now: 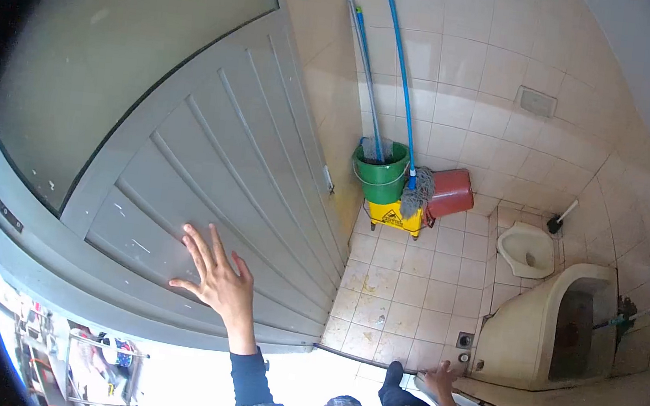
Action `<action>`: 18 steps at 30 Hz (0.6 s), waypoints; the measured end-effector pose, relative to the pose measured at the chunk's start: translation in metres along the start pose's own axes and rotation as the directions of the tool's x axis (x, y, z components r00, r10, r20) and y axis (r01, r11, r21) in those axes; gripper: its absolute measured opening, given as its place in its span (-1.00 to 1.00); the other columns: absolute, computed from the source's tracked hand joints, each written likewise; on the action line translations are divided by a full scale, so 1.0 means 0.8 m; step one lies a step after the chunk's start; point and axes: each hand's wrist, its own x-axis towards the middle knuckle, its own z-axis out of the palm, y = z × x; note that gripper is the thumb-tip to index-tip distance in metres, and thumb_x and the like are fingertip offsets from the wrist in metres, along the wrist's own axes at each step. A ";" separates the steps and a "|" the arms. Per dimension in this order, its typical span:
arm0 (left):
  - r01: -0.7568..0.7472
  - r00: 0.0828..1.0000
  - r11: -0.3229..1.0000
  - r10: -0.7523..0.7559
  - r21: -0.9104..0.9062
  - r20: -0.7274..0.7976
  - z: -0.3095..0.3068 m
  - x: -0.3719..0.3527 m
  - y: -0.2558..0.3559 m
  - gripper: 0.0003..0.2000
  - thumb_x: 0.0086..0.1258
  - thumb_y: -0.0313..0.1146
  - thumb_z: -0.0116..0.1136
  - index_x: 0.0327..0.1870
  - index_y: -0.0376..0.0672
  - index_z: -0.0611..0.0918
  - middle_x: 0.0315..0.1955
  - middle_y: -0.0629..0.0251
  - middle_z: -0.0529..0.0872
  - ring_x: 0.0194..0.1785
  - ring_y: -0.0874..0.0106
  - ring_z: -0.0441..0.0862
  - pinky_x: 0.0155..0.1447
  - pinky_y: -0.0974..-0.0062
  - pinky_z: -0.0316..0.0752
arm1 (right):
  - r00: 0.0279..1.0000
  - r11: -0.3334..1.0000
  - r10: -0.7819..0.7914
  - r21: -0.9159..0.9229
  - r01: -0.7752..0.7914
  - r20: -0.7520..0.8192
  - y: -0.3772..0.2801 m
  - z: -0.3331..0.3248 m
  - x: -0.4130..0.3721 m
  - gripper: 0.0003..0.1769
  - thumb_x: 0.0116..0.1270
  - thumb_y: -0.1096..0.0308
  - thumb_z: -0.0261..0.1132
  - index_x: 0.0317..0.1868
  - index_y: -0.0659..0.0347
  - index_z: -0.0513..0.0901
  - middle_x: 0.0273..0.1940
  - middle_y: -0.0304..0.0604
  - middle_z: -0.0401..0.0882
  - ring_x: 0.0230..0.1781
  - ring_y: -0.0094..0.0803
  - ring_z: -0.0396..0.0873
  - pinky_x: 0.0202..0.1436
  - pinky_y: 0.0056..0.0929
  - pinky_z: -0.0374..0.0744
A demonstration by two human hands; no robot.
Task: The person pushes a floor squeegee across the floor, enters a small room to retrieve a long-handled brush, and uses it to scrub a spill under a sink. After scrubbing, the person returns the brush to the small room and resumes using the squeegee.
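My left hand (220, 281) is open, its fingers spread over the lower panels of a grey door (210, 167) that stands swung inward on the left. The palm faces the door and the fingertips overlap its surface in this view. Down at the right, my right hand (441, 379) is open with its fingers apart, beside the door frame near the sill. Nothing shows in either hand. One dark shoe (394, 373) is at the threshold between the hands.
Ahead, a green bucket (381, 181) with long handles sits over a yellow mop bucket (392, 216), next to a grey mop (418, 194) and a red bucket (453, 193). At right are a squat toilet (529, 239), a toilet brush (559, 222) and a tiled-in water tub (521, 335).
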 end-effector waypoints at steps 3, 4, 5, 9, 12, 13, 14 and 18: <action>-0.020 1.000 0.999 0.019 -0.031 -0.016 -0.003 0.002 -0.004 -0.47 0.23 -0.26 0.00 0.31 0.14 0.36 0.44 0.33 -0.04 0.47 0.41 0.00 0.28 -0.36 -0.59 | 0.992 0.993 -0.113 -0.030 0.115 0.047 0.065 0.065 0.061 -0.02 0.06 0.03 0.25 0.41 0.17 -0.05 0.36 0.37 -0.12 0.36 0.42 -0.20 0.35 0.31 -0.23; -0.018 1.000 0.999 0.018 -0.047 -0.003 -0.006 0.002 -0.003 -0.49 0.24 -0.25 0.00 0.29 0.13 0.39 0.44 0.33 -0.02 0.46 0.41 0.02 0.28 -0.38 -0.56 | 0.998 0.962 0.022 -0.272 -0.005 0.060 0.026 0.039 0.030 0.01 0.05 0.00 0.22 0.42 0.24 -0.06 0.40 0.25 -0.13 0.37 0.40 -0.23 0.34 0.35 -0.29; -0.028 0.999 1.000 0.028 -0.003 -0.014 -0.003 0.003 -0.005 -0.52 0.25 -0.25 0.00 0.26 0.17 0.42 0.43 0.34 0.01 0.44 0.39 0.08 0.27 -0.46 -0.34 | 0.998 0.929 -0.027 -0.366 0.048 0.061 0.036 0.046 0.039 0.01 0.03 0.00 0.22 0.41 0.24 -0.04 0.40 0.26 -0.13 0.37 0.39 -0.22 0.32 0.38 -0.28; -0.100 0.988 0.987 0.113 0.124 -0.106 0.011 0.002 -0.012 -0.53 0.29 -0.22 -0.03 0.28 0.29 0.38 0.43 0.37 0.03 0.40 0.36 0.19 0.16 -0.51 0.00 | 0.991 0.911 0.114 -0.390 -0.131 -0.065 0.010 0.027 0.030 0.04 -0.02 -0.19 0.26 0.37 0.25 0.12 0.30 0.43 0.01 0.36 0.35 -0.12 0.30 0.28 0.06; -0.117 0.972 0.984 0.141 0.134 -0.188 0.017 0.002 -0.012 -0.52 0.31 -0.21 -0.04 0.29 0.32 0.35 0.43 0.37 0.03 0.39 0.36 0.21 0.16 -0.50 0.01 | 0.978 0.866 0.209 -0.466 -0.182 0.007 -0.018 -0.006 0.019 0.03 -0.02 -0.25 0.26 0.36 0.18 0.15 0.27 0.38 0.11 0.33 0.31 -0.03 0.18 0.35 0.19; -0.123 0.968 0.980 0.153 0.156 -0.197 0.019 0.002 -0.013 -0.50 0.31 -0.17 -0.05 0.32 0.38 0.30 0.43 0.37 0.03 0.38 0.35 0.23 0.15 -0.50 0.03 | 0.988 0.848 0.141 -0.522 -0.088 0.063 -0.007 0.001 0.025 0.02 -0.02 -0.28 0.26 0.35 0.15 0.19 0.24 0.32 0.21 0.30 0.28 0.09 0.09 0.40 0.26; -0.134 0.969 0.978 0.163 0.159 -0.187 0.022 0.002 -0.014 -0.50 0.31 -0.17 -0.05 0.32 0.38 0.30 0.43 0.37 0.03 0.38 0.35 0.23 0.15 -0.50 0.03 | 0.986 0.846 0.153 -0.525 -0.094 0.070 0.008 0.013 0.034 0.02 -0.02 -0.28 0.26 0.35 0.15 0.19 0.24 0.32 0.21 0.30 0.28 0.09 0.09 0.40 0.26; -0.146 0.960 0.979 0.176 0.143 -0.218 0.028 0.003 -0.015 -0.47 0.27 -0.14 -0.02 0.32 0.41 0.28 0.43 0.32 0.01 0.39 0.27 0.20 0.07 -0.57 0.04 | 0.984 0.708 -0.163 -0.703 0.061 -0.078 0.032 0.017 0.036 -0.34 0.15 -0.12 0.18 0.02 0.32 0.53 -0.10 0.24 0.56 -0.09 0.12 0.53 -0.05 0.02 0.49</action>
